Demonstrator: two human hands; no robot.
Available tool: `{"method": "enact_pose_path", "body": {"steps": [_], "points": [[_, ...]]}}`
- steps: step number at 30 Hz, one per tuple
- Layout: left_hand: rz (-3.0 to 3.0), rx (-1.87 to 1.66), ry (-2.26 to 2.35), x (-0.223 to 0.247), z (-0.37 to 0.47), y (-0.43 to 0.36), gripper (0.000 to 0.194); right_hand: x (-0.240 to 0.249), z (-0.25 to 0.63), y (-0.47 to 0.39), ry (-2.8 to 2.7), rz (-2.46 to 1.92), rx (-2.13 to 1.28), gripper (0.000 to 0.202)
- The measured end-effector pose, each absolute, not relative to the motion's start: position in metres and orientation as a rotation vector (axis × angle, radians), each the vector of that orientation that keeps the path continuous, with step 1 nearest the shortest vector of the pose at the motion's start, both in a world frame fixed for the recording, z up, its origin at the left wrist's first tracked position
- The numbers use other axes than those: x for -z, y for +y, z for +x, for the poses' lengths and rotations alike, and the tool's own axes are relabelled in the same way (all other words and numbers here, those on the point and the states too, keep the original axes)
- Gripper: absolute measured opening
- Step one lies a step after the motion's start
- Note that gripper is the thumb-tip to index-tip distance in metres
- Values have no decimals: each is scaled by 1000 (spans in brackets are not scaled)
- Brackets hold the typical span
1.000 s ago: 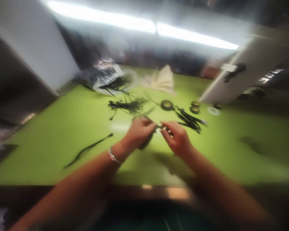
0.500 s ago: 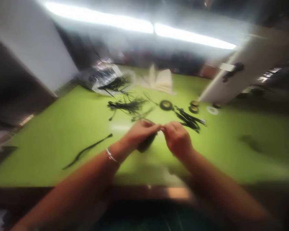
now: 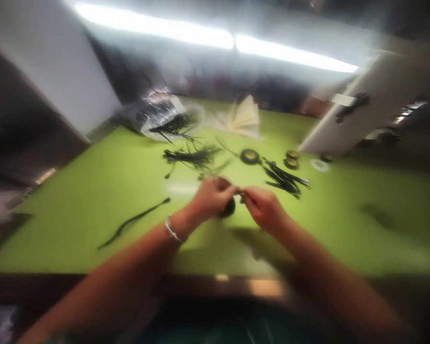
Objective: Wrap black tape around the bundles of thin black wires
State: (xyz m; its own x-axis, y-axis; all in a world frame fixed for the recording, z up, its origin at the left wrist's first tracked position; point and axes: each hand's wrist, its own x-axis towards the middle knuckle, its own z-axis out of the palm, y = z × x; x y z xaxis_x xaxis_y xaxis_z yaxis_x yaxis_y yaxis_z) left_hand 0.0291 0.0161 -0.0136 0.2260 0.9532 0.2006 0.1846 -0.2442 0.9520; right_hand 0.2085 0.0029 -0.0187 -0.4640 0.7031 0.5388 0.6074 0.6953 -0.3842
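My left hand [image 3: 212, 197] is closed, thumb and fingers pinched together over the green table [image 3: 329, 239]. Below its palm shows a dark round thing [image 3: 228, 208] that looks like a roll of black tape, partly covered by the hand. My right hand [image 3: 263, 204] is closed too, its fingertips pinching close to the left ones. Something small and dark sits between the two pinches, too blurred to name. Behind the hands lies a bundle of black cables [image 3: 193, 155]. A single black cable [image 3: 134, 220] rests to the left of my left forearm.
More black cables [image 3: 284, 179] lie beyond my right hand, near a black tape roll with a yellow core [image 3: 250, 156] and two smaller rolls [image 3: 291, 160]. A white ring [image 3: 319, 165] is farther right. At the back are a plastic bag [image 3: 161, 114] of cables and an open notebook [image 3: 246, 119].
Both hands stay pinched together at about the same place. The dark round thing under my left hand has turned and shows rounder. The whole view has shifted slightly.
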Motion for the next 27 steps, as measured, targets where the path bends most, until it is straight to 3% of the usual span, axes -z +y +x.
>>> {"method": "enact_pose_path", "body": {"steps": [7,19,24,27], "points": [[1497,-1246,911,16,43,13,18,0,214,-3,-2106,-1030,-112,11],[965,-997,770,18,37,9,21,4,210,-2,-2168,-905,571,15],[830,-966,813,5,37,2,32,11,213,7,-2159,-766,631,23],[769,-987,883,3,38,2,29,14,212,7,-2174,-741,596,26]]}}
